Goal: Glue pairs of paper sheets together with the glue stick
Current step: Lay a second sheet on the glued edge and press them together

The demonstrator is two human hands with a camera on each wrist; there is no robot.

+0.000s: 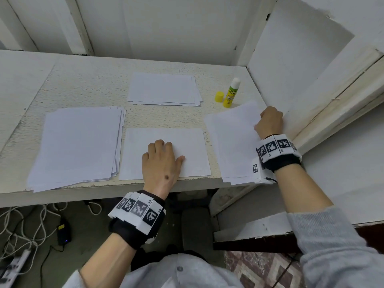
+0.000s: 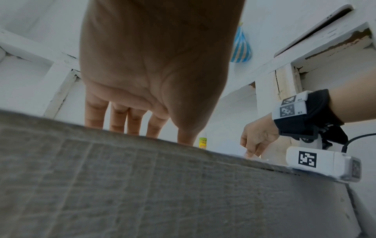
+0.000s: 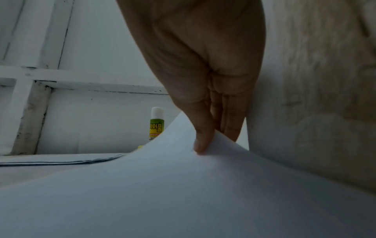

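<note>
Our left hand, fingers flat, pins single white paper sheet at counter front. Right hand pinches top sheet off right stack. Uncapped yellow-green glue stick stands behind. We advise: lift slowly, separate one sheet, align edges.

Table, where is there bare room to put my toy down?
Bare table lies behind the left stack, left of the far stack. The right corner is crowded: glue stick, yellow cap, right hand lifting a sheet.
</note>
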